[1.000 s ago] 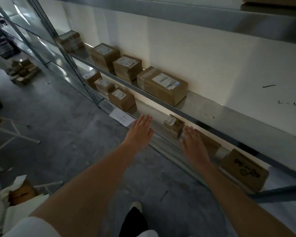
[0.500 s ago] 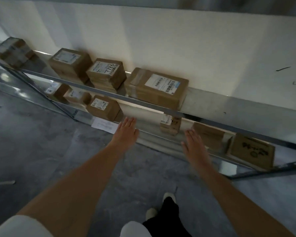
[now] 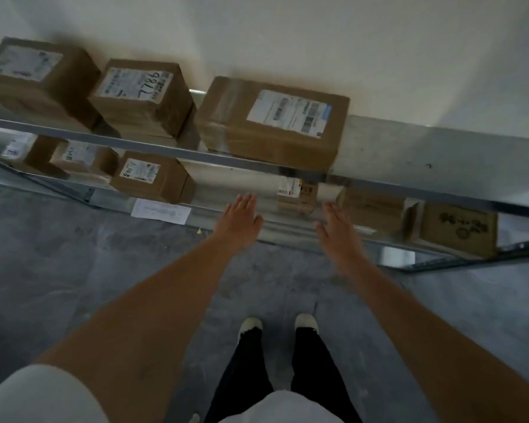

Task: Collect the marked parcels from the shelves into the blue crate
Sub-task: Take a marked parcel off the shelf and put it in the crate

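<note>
1. Since earlier: both hands closer to small brown cardboard parcel with white label (image 3: 297, 195) on lower steel shelf (image 3: 226, 206).
2. Left hand (image 3: 239, 219), right hand (image 3: 336, 232): fingers straight, empty, flanking parcel.
3. Advice: clamp both sides, slide out level.

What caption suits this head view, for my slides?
Both open hands, left and right, reach toward a small parcel.

A pale wall (image 3: 379, 41) backs metal shelving (image 3: 440, 154) over grey concrete floor (image 3: 58, 254).
</note>
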